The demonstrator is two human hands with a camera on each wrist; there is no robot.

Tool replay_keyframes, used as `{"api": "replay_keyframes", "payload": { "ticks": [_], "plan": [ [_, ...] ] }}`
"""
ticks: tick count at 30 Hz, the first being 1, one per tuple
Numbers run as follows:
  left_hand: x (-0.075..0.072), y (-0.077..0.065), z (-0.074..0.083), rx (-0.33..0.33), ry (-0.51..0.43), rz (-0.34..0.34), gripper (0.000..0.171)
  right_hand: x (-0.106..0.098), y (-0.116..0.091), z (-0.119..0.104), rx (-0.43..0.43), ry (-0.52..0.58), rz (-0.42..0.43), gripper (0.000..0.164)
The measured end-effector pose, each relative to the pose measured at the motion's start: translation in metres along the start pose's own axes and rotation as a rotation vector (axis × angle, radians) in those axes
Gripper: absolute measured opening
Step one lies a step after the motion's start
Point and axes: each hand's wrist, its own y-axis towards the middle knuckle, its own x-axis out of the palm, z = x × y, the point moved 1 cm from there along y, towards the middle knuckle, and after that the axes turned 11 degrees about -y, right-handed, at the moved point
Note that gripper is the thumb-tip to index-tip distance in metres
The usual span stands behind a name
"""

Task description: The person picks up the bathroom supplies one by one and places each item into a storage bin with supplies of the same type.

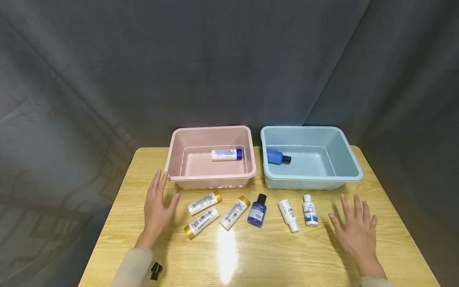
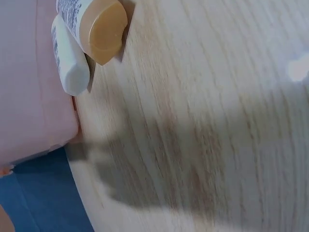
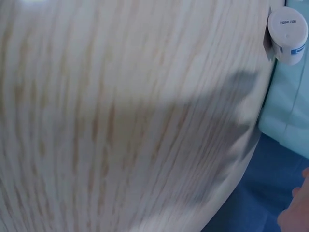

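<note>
My left hand is by the near left corner of the pink bin, fingers extended and holding nothing. Closest to it lie two white tubes with gold caps, an upper tube and a lower tube; a third gold-capped tube lies farther right. With fingers spread, my right hand hovers over the table and holds nothing. Left of it lie a small white Dove bottle and another white bottle. A dark blue bottle with a black cap lies mid-table.
Inside the pink bin is a white tube with a blue cap. The light blue bin beside it contains a blue bottle with a black cap. Both bins stand at the back of the wooden table, before a grey curtain.
</note>
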Motion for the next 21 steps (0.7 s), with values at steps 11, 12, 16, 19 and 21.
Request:
{"api": "replay_keyframes", "payload": {
  "ticks": [11, 12, 16, 19, 21],
  "plan": [
    [0.003, 0.015, -0.010, -0.032, -0.210, 0.054, 0.071, -0.001, -0.001, -0.007, -0.009, 0.022, 0.026, 0.070],
    [0.003, 0.017, -0.010, -0.039, -0.228, 0.059, 0.070, -0.001, 0.000, -0.008, -0.011, 0.026, 0.030, 0.070],
    [0.005, 0.025, -0.011, -0.059, -0.283, 0.058, 0.071, -0.002, 0.001, -0.011, -0.016, 0.025, 0.032, 0.070],
    [0.008, 0.029, -0.011, -0.077, -0.313, 0.050, 0.071, -0.002, 0.000, -0.012, -0.014, 0.023, 0.027, 0.070],
    [0.009, 0.032, -0.011, -0.096, -0.333, 0.055, 0.070, -0.002, -0.001, -0.012, -0.016, 0.022, 0.026, 0.070]
  ]
}}
